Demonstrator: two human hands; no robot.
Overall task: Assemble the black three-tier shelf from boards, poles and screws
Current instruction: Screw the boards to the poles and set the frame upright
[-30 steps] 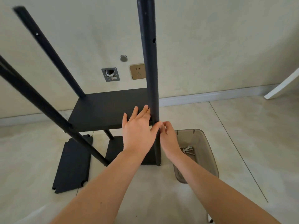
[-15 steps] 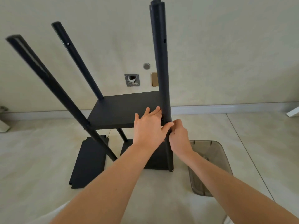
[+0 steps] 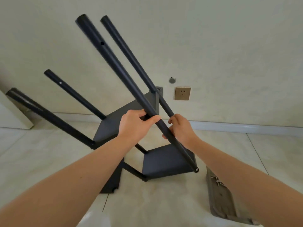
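Head view: the half-built black metal shelf frame point(image 3: 157, 163) leans to the left over the pale tiled floor point(image 3: 41, 154). The left hand point(image 3: 136, 125) has its fingers curled round the nearest black round pole point(image 3: 114, 63). The right hand point(image 3: 181, 130) clasps the same pole lower down. A loose black board point(image 3: 113, 181) lies flat beneath, and a smoky translucent plastic bin point(image 3: 219, 200) holding screws sits at the right.

Home room: tiled floor point(image 3: 164, 210), wall socket point(image 3: 182, 93)
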